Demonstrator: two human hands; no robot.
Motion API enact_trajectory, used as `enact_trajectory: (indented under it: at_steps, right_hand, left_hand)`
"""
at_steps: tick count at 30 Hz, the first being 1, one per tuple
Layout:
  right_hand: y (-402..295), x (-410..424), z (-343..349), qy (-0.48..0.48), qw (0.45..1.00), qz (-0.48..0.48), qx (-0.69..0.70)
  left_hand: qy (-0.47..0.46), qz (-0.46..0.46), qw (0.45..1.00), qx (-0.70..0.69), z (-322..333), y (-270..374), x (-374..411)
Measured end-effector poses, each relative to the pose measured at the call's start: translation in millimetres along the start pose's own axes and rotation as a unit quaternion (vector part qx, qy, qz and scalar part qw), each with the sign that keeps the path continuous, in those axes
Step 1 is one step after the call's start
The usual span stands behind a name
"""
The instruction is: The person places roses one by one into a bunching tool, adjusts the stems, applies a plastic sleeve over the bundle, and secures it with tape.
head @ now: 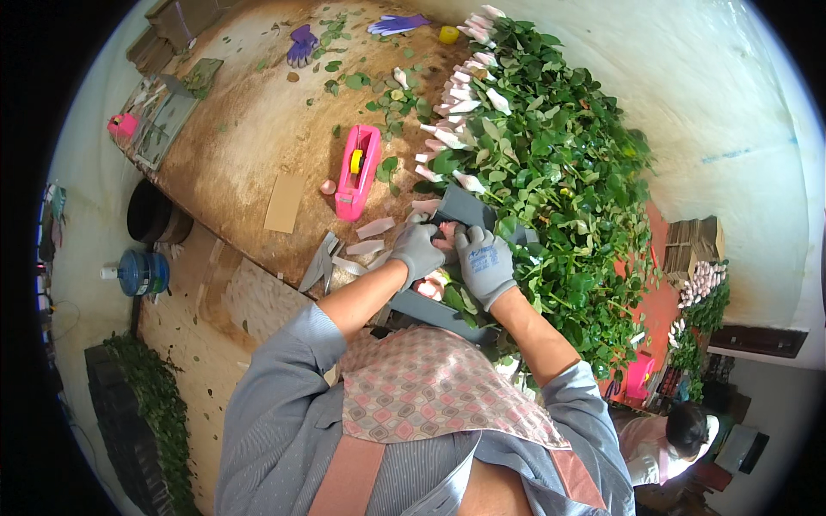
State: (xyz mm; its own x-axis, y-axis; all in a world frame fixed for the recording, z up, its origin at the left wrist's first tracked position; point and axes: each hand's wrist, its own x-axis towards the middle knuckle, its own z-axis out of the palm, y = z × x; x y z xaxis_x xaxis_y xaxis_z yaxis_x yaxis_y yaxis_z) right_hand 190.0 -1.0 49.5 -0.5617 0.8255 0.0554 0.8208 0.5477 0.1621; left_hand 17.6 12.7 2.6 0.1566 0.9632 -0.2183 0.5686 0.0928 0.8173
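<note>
Both my hands wear grey gloves and meet above a dark grey trough [468, 208]. My left hand [416, 250] and my right hand [485, 263] have their fingertips closed around a small pink rose bloom [446, 232], partly hidden by the fingers. Below the left hand, a pale pink rose [431, 285] with green leaves lies in the trough. Loose pale sleeves [365, 248] are scattered left of the trough. To the right, a large heap of leafy rose stems [561, 193] has its sleeved heads [452, 137] pointing left.
A pink tape dispenser [358, 173] and a cardboard piece [284, 203] lie on the worn table [226, 174]. Purple gloves [302, 46] and yellow tape [448, 35] are farther back. A blue water bottle [143, 272] stands beyond the left edge. Another person [677, 438] is at lower right.
</note>
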Motion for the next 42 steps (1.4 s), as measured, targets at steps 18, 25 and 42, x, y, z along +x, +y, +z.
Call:
enact_trajectory:
  at_steps: [18, 25, 42]
  right_hand:
    - [-15.9, -20.1, -44.7, 0.006, 0.964, 0.128, 0.234]
    - [-20.9, -35.4, -27.9, -0.08, 0.95, 0.126, 0.274]
    - [4.6, -11.7, -43.6, -0.129, 0.903, 0.122, 0.391]
  left_hand:
    - [0.022, -0.014, 0.984, -0.174, -18.4, -33.1, -7.9]
    - [0.123, 0.253, 0.958, 0.058, -60.0, 5.4, -80.1]
    - [-0.008, 0.375, 0.88, 0.292, -15.0, -17.5, -105.1]
